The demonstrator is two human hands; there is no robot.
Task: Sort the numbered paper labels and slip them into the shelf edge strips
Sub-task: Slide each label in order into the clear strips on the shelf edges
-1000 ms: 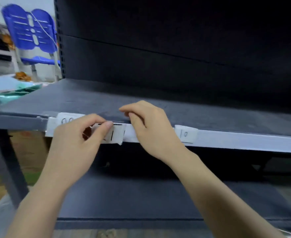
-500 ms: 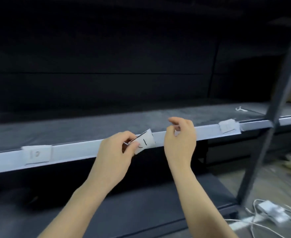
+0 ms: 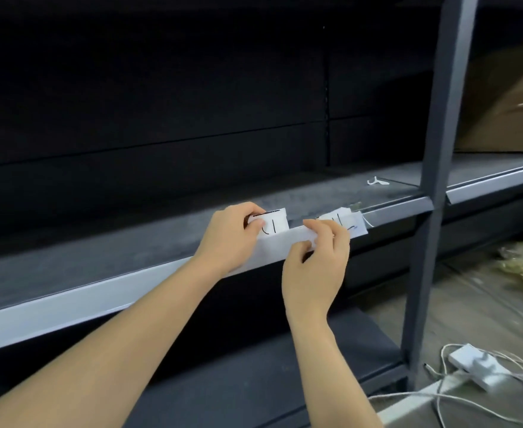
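head view: left hand (image 3: 229, 239) pinches paper label (image 3: 274, 225) at shelf rail (image 3: 99, 299).

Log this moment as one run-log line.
left hand: pinches paper label at top edge of shelf strip | right hand: pinches strip beside it | second label: on strip, further right

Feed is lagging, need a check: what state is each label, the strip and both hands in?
Held label: pinched by left hand, upright at the edge strip's top edge.
Second label: mounted on the edge strip.
Right hand: pinching the edge strip beside it.
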